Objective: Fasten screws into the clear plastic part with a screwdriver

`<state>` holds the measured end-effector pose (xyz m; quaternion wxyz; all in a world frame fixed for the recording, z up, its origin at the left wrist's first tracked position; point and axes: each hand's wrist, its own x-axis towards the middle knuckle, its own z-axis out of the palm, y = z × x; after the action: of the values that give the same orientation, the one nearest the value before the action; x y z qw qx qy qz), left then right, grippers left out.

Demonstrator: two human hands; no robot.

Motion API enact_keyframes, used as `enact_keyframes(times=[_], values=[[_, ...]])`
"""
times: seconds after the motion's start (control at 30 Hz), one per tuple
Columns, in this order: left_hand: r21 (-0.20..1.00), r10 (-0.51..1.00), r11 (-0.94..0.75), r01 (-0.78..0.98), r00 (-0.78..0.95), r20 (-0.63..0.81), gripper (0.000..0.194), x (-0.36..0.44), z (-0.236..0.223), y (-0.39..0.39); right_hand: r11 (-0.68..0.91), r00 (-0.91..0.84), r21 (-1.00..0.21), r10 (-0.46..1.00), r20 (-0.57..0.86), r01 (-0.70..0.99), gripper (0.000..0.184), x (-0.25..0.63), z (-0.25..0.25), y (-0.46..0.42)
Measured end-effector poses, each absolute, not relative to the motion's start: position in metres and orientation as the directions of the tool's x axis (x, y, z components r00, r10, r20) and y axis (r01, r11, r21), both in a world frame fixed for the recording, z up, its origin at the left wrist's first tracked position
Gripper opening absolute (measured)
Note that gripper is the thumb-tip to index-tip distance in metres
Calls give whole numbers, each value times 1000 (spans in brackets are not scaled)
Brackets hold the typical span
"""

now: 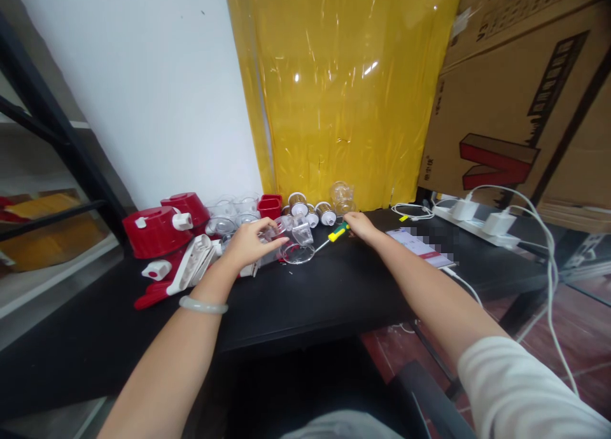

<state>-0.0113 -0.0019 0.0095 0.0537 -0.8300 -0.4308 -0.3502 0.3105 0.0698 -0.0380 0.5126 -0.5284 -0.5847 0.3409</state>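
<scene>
My right hand (360, 228) is closed around a screwdriver (338, 232) with a yellow and green handle. Its metal shaft slants down to the left, the tip by the rim of a clear plastic cup (298, 253). My left hand (252, 243), a pale bangle on its wrist, curves its thumb and fingers at the left side of this clear piece and appears to grip it; the exact contact is hard to see. Just left lie red plastic housings (153, 232) with white knobs, and a white and red handle piece (193, 264). More clear cups (226, 219) stand behind my left hand.
Several white-capped cylindrical cartridges (298, 203) and a small red container (270, 206) sit at the back of the black table (305, 305). Right of my right hand are a phone-like screen (422, 247) and a power strip (477, 226) with cables. A large cardboard box (510, 95) rises behind.
</scene>
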Motion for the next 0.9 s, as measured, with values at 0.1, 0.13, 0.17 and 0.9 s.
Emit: enact_keyframes(times=[0.1,0.13,0.17,0.9], values=[[216,682,-622,753,385,622,42,-11,8,-2,208,81,-932,967,241,297,25,311,-40,73],[216,682,-621,753,384,622,42,-10,8,-1,207,82,-929,967,243,308,25,311,-40,73],[215,682,-622,753,385,622,42,-10,7,-1,206,83,-926,967,243,316,25,311,-40,73],[195,716,-598,777,409,566,45,-7,7,-3,186,95,-918,968,233,351,23,312,-32,67]])
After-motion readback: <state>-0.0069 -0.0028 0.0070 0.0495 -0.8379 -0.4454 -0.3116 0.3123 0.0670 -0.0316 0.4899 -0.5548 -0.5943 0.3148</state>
